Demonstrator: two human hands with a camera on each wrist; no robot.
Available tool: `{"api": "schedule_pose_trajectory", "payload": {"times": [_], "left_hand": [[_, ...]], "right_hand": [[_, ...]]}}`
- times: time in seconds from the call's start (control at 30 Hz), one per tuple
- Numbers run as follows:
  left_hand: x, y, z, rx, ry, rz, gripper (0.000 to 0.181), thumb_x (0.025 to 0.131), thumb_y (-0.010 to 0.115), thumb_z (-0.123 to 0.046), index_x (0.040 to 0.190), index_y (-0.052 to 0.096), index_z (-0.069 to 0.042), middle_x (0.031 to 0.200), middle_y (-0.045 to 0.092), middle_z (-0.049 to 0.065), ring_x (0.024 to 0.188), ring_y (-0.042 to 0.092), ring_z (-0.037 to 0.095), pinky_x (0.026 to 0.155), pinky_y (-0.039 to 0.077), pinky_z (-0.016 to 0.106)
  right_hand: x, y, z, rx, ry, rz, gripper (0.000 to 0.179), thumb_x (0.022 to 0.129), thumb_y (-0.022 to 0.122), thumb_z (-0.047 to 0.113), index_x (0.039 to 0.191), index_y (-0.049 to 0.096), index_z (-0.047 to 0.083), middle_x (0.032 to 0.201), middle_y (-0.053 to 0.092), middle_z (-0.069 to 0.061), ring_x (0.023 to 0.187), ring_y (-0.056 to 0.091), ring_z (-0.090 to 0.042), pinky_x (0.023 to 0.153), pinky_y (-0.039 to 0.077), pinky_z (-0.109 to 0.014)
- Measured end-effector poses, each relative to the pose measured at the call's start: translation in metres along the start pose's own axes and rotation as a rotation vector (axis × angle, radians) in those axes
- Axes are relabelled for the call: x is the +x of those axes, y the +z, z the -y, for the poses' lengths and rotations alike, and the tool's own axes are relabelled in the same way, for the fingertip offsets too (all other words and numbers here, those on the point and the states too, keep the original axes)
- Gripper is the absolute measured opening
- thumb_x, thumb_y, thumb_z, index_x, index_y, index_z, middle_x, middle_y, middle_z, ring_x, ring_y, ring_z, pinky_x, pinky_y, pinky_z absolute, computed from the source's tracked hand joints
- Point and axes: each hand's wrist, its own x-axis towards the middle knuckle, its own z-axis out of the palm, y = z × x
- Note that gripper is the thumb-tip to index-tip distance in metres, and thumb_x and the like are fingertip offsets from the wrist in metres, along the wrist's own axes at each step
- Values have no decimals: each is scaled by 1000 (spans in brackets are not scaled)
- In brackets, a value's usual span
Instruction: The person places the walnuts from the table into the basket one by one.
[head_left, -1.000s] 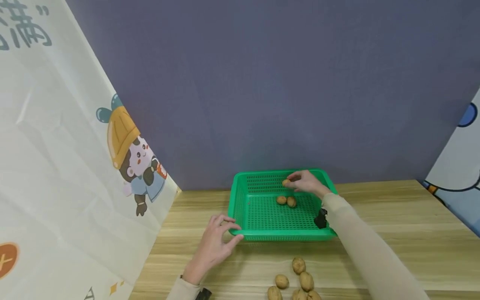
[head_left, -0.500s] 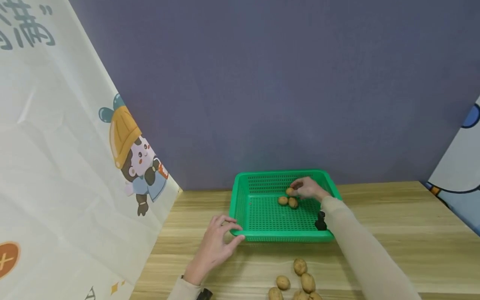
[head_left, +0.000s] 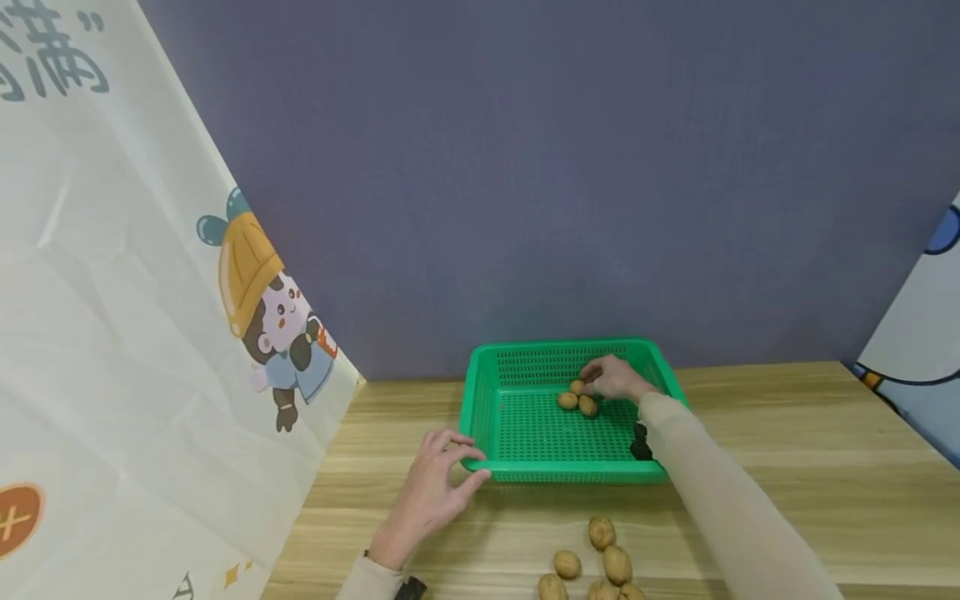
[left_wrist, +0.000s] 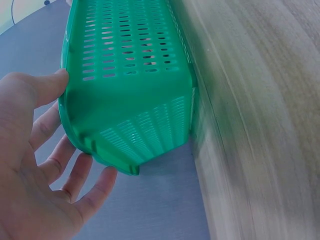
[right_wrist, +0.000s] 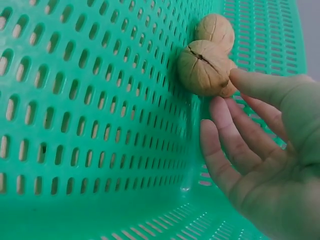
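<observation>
Walnut (head_left: 577, 387) in green basket (head_left: 570, 468), toward far side, pinched between thumb and fingertips of right hand (head_left: 615, 379); two other walnuts (head_left: 567, 401) close beside on basket floor; left hand (head_left: 433, 487) curled round basket's near left corner; more walnuts (head_left: 617, 565) on table (head_left: 390, 433), near side of basket; cartoon figure (head_left: 281, 317) on white left panel (head_left: 112, 333); dark wall (head_left: 525, 167) at far side

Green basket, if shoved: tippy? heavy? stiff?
Likely slides rather than tips: the green basket sits flat, wider than tall. Probably light for its size, given slotted walls and only a few walnuts inside. Those walls look thin, so may flex a little.
</observation>
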Motion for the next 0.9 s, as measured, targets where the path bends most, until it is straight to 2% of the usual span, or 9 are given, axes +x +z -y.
{"api": "schedule_pose_trajectory", "payload": {"times": [0.1, 0.23, 0.43, 0.67, 0.83, 0.9], "left_hand": [[0, 1, 0, -6, 3, -2, 17, 89, 85, -29, 103, 78, -23, 121, 72, 5, 121, 58, 25, 103, 53, 52], [0, 2, -1, -9, 1, 2, 17, 90, 85, -30, 104, 78, -23, 122, 72, 5, 123, 58, 26, 104, 53, 53], [-1, 1, 0, -8, -3, -8, 17, 88, 86, -28, 102, 78, -22, 121, 72, 5, 122, 58, 25, 104, 53, 54], [-1, -1, 0, -4, -5, 0, 18, 88, 86, -29, 103, 78, -23, 121, 72, 4, 122, 57, 24, 103, 53, 52], [-1, -1, 0, -10, -11, -2, 17, 88, 86, -29, 103, 79, -23, 122, 72, 6, 122, 58, 26, 104, 53, 53], [-1, -1, 0, -9, -11, 4, 17, 89, 86, -29, 103, 79, -23, 122, 72, 6, 122, 58, 25, 104, 53, 53]], "right_hand": [[0, -2, 1, -17, 3, 3, 40, 104, 65, 12, 140, 62, -5, 137, 65, -28, 122, 64, -43, 87, 63, -47], [-3, -6, 10, -47, -13, -11, 41, 105, 64, 14, 141, 62, -4, 140, 64, -28, 127, 62, -45, 94, 60, -51], [-13, -17, 29, -105, -108, 9, 42, 106, 63, 17, 143, 61, -3, 140, 66, -24, 130, 61, -44, 101, 57, -54], [-29, -33, 59, -68, -214, 40, 46, 104, 68, 21, 142, 61, -4, 137, 68, -23, 124, 65, -42, 95, 60, -53], [-43, -34, 78, -87, -271, 22, 41, 104, 70, 25, 139, 66, 4, 135, 71, -19, 127, 64, -40, 105, 55, -57], [-52, -32, 86, -78, -286, 10, 40, 104, 70, 27, 138, 68, 7, 133, 72, -16, 124, 65, -38, 104, 55, -57]]}}
